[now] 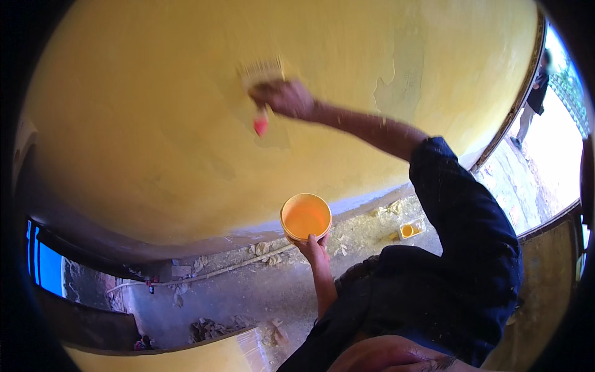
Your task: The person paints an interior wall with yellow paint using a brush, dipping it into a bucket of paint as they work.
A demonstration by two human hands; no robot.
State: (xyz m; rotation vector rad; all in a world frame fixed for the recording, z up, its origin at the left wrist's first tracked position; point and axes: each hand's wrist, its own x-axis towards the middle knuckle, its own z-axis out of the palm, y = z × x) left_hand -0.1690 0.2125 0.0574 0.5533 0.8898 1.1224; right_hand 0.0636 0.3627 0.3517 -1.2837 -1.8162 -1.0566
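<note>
My right hand grips a wide flat paintbrush, blurred by motion. Its bristles point up against the yellow painted wall, and the red handle end hangs below my fingers. Lower down, my left hand holds a round plastic bucket by its near side, thumb at the rim. Inside the bucket is an orange-yellow liquid, apparently paint. Around the brush the wall shows darker patches. To the right, a greyish peeled patch has a ragged edge.
A pale pipe or pole lies along the wall's foot among scraps. A clear container with a yellow cup stands on the floor. Crumpled debris lies farther left. Through the opening at right, a person stands outside.
</note>
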